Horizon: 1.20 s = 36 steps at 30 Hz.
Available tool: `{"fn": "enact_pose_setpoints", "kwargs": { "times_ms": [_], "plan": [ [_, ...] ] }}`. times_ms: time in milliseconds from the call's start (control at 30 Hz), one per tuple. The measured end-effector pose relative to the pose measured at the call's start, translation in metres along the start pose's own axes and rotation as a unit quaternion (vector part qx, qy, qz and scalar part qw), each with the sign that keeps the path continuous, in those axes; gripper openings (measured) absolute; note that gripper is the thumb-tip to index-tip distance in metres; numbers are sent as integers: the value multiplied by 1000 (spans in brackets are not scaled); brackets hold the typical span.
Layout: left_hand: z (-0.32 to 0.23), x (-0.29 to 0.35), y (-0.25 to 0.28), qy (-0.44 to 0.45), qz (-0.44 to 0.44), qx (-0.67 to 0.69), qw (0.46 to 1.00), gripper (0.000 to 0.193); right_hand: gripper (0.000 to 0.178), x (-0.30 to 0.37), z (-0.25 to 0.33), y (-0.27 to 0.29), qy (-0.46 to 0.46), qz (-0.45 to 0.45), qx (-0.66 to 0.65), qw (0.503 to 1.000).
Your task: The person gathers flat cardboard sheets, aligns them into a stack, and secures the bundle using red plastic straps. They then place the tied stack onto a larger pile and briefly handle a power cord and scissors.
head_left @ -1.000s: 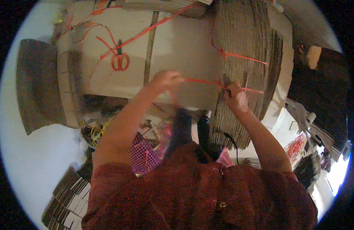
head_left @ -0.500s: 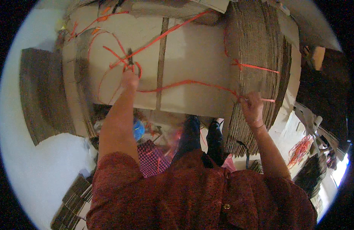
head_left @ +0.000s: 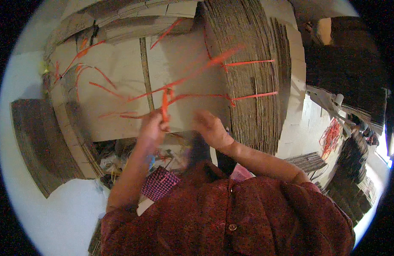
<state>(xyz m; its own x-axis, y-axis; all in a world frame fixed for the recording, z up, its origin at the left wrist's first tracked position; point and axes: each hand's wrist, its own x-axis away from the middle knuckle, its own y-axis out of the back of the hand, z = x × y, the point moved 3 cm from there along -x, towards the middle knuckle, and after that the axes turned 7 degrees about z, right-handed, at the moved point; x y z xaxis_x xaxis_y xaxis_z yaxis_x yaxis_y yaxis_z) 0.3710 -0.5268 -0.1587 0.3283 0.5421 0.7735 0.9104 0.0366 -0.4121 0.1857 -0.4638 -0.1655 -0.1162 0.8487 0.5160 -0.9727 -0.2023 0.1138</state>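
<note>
My left hand (head_left: 153, 126) is closed around a pair of scissors (head_left: 165, 104) with orange-red handles, held over a broad cardboard surface. Just right of it, my right hand (head_left: 212, 129) hovers above the near edge of that surface; its fingers are smeared by motion. A red plastic twine (head_left: 197, 72) runs slantwise past the scissors, blurred at its far end. On the right, a thick stack of cardboard sheets (head_left: 248, 42) has two red bands across it, each knotted at its left edge.
More cardboard stacks stand at the left (head_left: 39, 141) and along the far side. A pink-and-black checked cloth or bag (head_left: 160, 183) lies low by my left arm. A tangle of red twine (head_left: 330, 138) hangs at the right.
My right hand has left the banded stack and come leftward toward the middle. My left hand has brought the scissors nearer to me and rightward. The view has shifted too.
</note>
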Motion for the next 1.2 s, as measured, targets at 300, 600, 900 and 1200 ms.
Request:
{"fn": "enact_pose_setpoints", "kwargs": {
  "times_ms": [300, 600, 900, 1200],
  "plan": [
    [34, -4, -83, -65, 6, -95, 993, 16, 41, -4, 5, 31, 101, 22, -25, 994],
    [41, 13, -115, -193, -13, -545, 816, 30, 24, 3, 20, 56, 121, -42, 387, 913],
    [-2, -94, -65, -406, -36, -725, 556, 29, 21, 8, 0, 74, -54, 53, -482, 873],
    [-49, -83, -29, -335, -129, -802, 478, 35, 22, 54, -10, 86, -86, 28, -592, 801]
  ]
}}
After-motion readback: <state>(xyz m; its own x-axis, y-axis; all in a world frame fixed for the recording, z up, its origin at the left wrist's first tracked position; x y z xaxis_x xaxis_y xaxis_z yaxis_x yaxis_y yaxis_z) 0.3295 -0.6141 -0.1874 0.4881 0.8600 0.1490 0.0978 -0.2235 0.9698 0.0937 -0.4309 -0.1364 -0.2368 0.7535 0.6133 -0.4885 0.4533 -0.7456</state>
